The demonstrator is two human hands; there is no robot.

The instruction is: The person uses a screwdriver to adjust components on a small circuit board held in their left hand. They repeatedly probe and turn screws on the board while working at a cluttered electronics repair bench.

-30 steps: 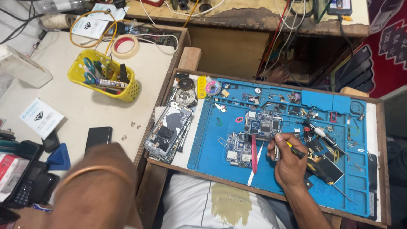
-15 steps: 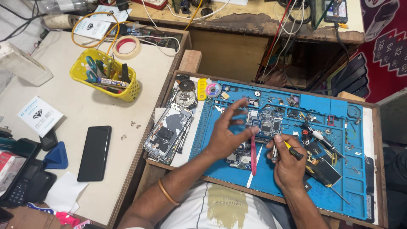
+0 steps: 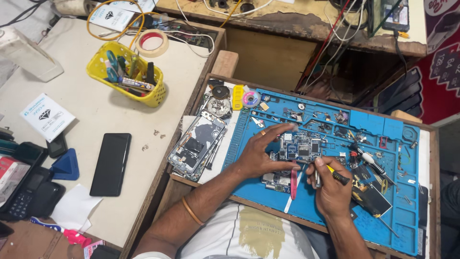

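Note:
A small phone circuit board (image 3: 301,147) lies on a blue repair mat (image 3: 383,192). My left hand (image 3: 262,153) rests on the mat with its fingers pinching the board's left and top edges. My right hand (image 3: 330,184) grips a screwdriver (image 3: 338,175) with a black and yellow handle, along with metal tweezers, just below the board's right side. A pink pry tool (image 3: 293,183) lies below the board. An opened phone body (image 3: 196,144) sits left of the mat.
Several loose screws, parts and screwdrivers (image 3: 371,163) are scattered on the mat. On the left table stand a yellow basket of tools (image 3: 125,74), a roll of tape (image 3: 152,43), a black phone (image 3: 111,164) and a blue pick (image 3: 64,165). Wires hang at the back.
My left arm swung from the left table across to the mat and its fingers closed on the circuit board. My right hand stayed put with its screwdriver.

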